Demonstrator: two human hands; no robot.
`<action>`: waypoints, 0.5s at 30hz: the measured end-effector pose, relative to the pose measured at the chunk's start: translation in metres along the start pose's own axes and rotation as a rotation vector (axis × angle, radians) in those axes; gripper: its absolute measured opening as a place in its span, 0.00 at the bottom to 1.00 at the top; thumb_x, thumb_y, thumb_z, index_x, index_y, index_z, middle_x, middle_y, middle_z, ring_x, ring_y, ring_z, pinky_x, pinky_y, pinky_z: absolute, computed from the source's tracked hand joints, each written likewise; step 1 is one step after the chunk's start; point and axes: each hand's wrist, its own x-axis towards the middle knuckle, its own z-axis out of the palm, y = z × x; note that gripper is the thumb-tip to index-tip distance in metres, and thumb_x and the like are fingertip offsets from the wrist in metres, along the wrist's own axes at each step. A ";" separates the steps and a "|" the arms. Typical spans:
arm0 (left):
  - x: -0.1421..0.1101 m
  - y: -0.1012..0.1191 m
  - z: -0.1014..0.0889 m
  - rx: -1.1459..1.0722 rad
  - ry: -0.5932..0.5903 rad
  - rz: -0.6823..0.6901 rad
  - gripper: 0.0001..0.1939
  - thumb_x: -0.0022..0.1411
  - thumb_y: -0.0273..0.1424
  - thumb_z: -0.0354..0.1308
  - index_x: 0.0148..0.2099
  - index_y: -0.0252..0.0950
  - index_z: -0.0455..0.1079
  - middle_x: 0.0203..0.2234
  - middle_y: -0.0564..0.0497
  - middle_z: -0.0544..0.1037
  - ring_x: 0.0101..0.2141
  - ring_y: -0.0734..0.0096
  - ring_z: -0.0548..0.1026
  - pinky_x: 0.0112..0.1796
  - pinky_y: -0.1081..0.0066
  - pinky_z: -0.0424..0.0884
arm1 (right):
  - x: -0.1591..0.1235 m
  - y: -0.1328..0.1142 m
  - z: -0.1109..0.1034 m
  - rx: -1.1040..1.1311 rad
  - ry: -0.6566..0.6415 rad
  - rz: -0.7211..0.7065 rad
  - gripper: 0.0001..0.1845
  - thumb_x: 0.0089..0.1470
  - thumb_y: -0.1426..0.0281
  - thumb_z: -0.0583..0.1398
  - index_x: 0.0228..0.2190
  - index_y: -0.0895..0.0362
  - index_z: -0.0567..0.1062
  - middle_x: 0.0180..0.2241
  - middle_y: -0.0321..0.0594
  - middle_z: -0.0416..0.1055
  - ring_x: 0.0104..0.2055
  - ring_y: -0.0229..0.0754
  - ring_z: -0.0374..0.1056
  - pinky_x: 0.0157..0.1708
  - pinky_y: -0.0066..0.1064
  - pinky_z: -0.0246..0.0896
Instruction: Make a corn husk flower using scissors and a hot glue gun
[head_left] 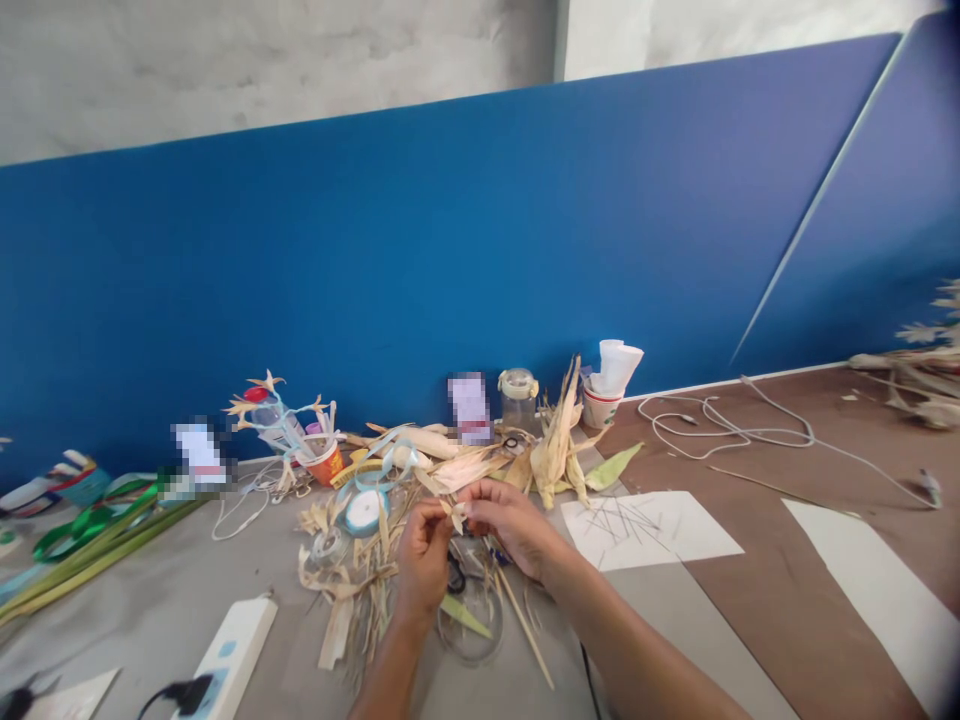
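Observation:
Close together over a heap of dried corn husks, both hands are closed in a pinch. A small pale piece of corn husk shows between the fingertips. My left hand grips it from the left, and my right hand grips it from the right. Just left of them lies a roll of light blue ribbon. Beneath the hands are a clear round ring or lid, a green husk strip and a thin wooden stick. Upright dried husks stand behind my right hand.
A glass jar, a cup with rolled white paper and a red cup stand along the blue partition. To the right are thin wires on white paper and a white cable. A power strip lies front left.

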 end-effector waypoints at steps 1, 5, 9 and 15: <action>0.000 0.000 0.000 0.005 -0.009 0.007 0.03 0.53 0.31 0.58 0.29 0.37 0.68 0.28 0.51 0.71 0.33 0.68 0.68 0.37 0.70 0.63 | 0.000 0.000 0.000 -0.043 0.022 -0.015 0.03 0.36 0.73 0.59 0.21 0.60 0.70 0.17 0.30 0.61 0.20 0.30 0.54 0.23 0.23 0.47; 0.000 0.000 0.001 0.030 -0.037 0.038 0.04 0.54 0.31 0.57 0.29 0.37 0.68 0.27 0.51 0.70 0.32 0.68 0.68 0.36 0.71 0.63 | 0.004 0.006 -0.001 -0.216 0.057 -0.062 0.01 0.37 0.73 0.56 0.19 0.59 0.68 0.17 0.30 0.60 0.20 0.31 0.53 0.23 0.24 0.46; -0.001 -0.002 0.001 0.066 -0.094 0.102 0.05 0.56 0.31 0.56 0.29 0.37 0.68 0.27 0.51 0.70 0.31 0.68 0.68 0.34 0.70 0.63 | 0.007 0.011 -0.004 -0.355 0.057 -0.123 0.06 0.41 0.72 0.53 0.16 0.57 0.64 0.16 0.30 0.57 0.20 0.31 0.51 0.22 0.24 0.45; -0.003 -0.005 -0.001 0.183 -0.160 0.207 0.05 0.59 0.29 0.52 0.30 0.36 0.65 0.28 0.50 0.70 0.31 0.69 0.69 0.33 0.70 0.64 | 0.006 0.013 -0.002 -0.518 0.143 -0.120 0.11 0.43 0.72 0.50 0.14 0.56 0.56 0.14 0.28 0.50 0.19 0.31 0.46 0.19 0.25 0.41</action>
